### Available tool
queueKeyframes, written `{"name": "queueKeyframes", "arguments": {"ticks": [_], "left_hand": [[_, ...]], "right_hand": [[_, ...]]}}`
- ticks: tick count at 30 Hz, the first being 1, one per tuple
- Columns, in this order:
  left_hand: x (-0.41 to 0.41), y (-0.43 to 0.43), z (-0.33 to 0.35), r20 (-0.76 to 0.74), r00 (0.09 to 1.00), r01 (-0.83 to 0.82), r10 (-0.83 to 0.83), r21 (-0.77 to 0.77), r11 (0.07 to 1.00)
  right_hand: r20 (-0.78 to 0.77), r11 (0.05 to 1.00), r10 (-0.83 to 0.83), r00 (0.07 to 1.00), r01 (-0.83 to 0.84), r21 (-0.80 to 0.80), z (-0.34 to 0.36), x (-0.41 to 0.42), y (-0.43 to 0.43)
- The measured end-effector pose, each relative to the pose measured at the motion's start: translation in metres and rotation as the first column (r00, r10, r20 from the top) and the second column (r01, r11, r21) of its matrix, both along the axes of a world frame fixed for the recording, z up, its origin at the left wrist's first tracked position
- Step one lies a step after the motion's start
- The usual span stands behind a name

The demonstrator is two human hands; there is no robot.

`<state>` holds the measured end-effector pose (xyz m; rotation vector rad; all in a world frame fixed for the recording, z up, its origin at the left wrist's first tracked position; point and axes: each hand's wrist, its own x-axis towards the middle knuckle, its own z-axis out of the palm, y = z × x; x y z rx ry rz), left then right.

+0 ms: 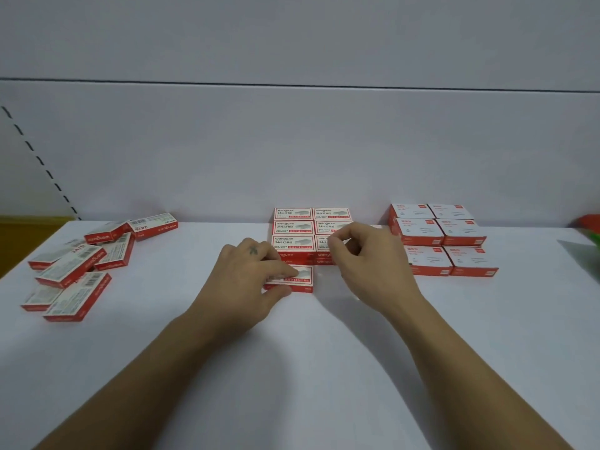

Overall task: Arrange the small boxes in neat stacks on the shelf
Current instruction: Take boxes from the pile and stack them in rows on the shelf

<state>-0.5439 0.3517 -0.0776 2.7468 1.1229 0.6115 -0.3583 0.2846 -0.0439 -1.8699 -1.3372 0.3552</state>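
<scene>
The left hand [250, 271] pinches a single box [305, 278] just before the neat block [293, 227]; the right hand [367, 258] curls over that block, grip unclear; a loose pile [71, 271], well left of both, waits.

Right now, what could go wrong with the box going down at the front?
1. The front box under the left hand lies alone in front of the stacks. If it is pushed in crooked, it may break the row.
2. The right hand is curled at the stacks' front right corner and could nudge them askew.
</scene>
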Motion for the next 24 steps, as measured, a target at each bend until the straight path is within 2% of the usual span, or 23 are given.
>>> {"name": "queueKeyframes", "arguments": {"ticks": [16,21,24], "left_hand": [[0.018,-0.004,-0.002,-0.009,0.991,-0.137,0.137,0.007,0.991],[0.014,-0.012,0.010,-0.107,0.989,-0.097,0.100,0.036,0.995],[0.008,-0.013,0.026,-0.067,0.990,-0.121,0.126,0.085,0.989]], "right_hand": [[0.137,1.000,0.006,0.991,-0.010,0.028,0.000,-0.003,-0.001],[0.369,0.985,0.115,0.922,-0.153,0.075,0.001,-0.005,-0.002],[0.463,0.975,0.194,0.865,-0.220,0.003,0.005,-0.010,0.002]]}}
